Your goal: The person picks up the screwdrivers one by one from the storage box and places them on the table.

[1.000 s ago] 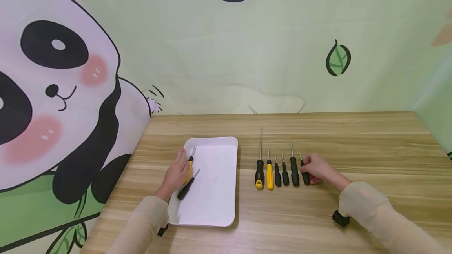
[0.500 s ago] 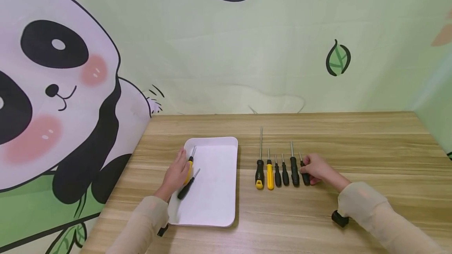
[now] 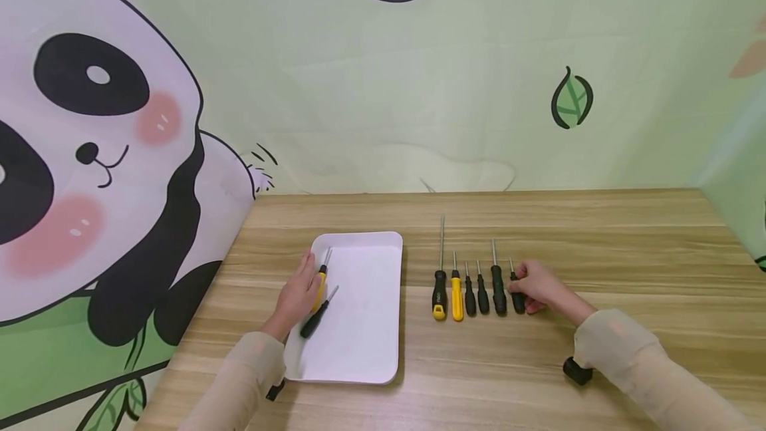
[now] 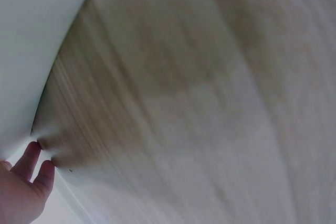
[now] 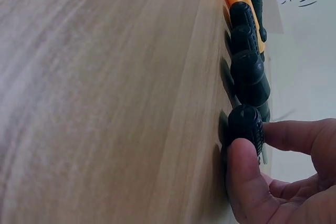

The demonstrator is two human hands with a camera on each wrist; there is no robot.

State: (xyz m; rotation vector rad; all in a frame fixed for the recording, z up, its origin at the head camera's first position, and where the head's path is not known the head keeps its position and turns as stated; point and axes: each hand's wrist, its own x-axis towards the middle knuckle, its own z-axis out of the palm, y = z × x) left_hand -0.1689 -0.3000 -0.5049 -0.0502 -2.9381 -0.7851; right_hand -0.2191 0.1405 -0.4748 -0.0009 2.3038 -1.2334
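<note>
right hand (image 3: 535, 285) narrow round black screwdriver (image 5: 245, 121), left hand (image 3: 296, 295) against white tray (image 3: 366, 324), grip unclear

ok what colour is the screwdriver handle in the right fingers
The handle is black, clearest in the right wrist view.

Tray (image 3: 365, 318) is seen as smooth plastic, screwdriver handles (image 3: 499, 291) as plastic, ribbed in places, shafts (image 3: 441, 245) as metal; wood grain is shown by tabletop (image 3: 491, 364), creased cloth by backdrop (image 3: 455, 85).

Head view is bright — left wrist view dim, blurry.
</note>
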